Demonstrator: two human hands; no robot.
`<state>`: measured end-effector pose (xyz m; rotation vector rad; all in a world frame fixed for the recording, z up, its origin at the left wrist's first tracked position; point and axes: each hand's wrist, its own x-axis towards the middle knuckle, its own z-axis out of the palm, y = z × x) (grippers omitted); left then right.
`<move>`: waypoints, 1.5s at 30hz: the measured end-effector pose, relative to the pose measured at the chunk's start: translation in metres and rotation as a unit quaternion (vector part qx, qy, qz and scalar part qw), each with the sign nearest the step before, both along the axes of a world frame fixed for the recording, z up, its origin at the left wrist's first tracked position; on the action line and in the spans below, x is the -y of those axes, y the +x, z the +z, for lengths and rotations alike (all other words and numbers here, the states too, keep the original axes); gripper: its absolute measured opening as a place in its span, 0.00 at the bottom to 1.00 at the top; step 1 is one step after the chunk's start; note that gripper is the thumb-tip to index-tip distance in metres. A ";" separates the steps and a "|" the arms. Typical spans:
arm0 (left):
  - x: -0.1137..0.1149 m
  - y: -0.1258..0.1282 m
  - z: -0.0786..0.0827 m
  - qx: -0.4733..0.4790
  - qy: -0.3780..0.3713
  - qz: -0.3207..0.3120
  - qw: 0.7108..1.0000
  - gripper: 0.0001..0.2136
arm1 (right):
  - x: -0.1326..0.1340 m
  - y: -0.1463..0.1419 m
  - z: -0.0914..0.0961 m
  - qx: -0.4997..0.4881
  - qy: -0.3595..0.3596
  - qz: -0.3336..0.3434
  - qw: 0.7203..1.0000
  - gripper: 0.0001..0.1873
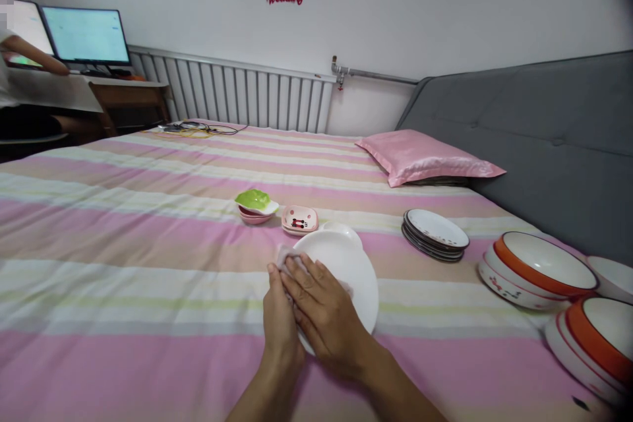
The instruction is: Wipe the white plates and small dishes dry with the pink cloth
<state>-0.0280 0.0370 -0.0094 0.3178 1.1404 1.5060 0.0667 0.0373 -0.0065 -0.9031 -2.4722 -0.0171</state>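
White plate [353, 277], rim pinched in left hand [279, 320] grip, right hand [324, 316] spread on cloth [285, 256], striped bedsheet [123, 264] leftward.

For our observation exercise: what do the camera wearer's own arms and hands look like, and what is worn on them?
The left hand and right hand are bare, as are both forearms: no sleeves, gloves, rings, watch or bracelet in view.

Striped bed [123, 244] set with dishes. The left hand [279, 320] grips the rim of a white plate [353, 270]; the right hand [324, 316] lies flat, pressing a cloth [287, 256] onto it. Behind: green dish [254, 200], pink dish [299, 217]. Right: stacked plates [435, 234], orange-rimmed bowls [537, 270].
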 end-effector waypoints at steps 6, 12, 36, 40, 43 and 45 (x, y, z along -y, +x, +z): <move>-0.004 -0.010 0.008 0.092 -0.008 0.035 0.995 0.19 | 0.005 -0.004 0.002 -0.015 -0.030 0.050 0.998 0.25; -0.014 -0.029 0.003 0.074 -0.016 0.058 0.995 0.24 | 0.007 -0.003 0.006 -0.017 -0.042 0.068 0.997 0.20; -0.014 -0.042 0.014 -0.036 0.028 0.067 0.997 0.29 | -0.023 0.018 -0.016 -0.208 0.036 -0.225 0.951 0.31; -0.011 -0.044 0.017 -0.058 0.029 -0.001 0.998 0.29 | -0.028 0.029 -0.010 -0.280 0.004 -0.192 0.941 0.30; -0.008 -0.048 0.020 -0.076 0.035 -0.076 0.994 0.28 | -0.028 0.039 -0.004 -0.322 -0.024 -0.169 0.931 0.27; -0.006 -0.051 0.023 -0.097 0.043 -0.123 0.987 0.27 | -0.027 0.044 0.002 -0.326 -0.047 -0.149 0.932 0.24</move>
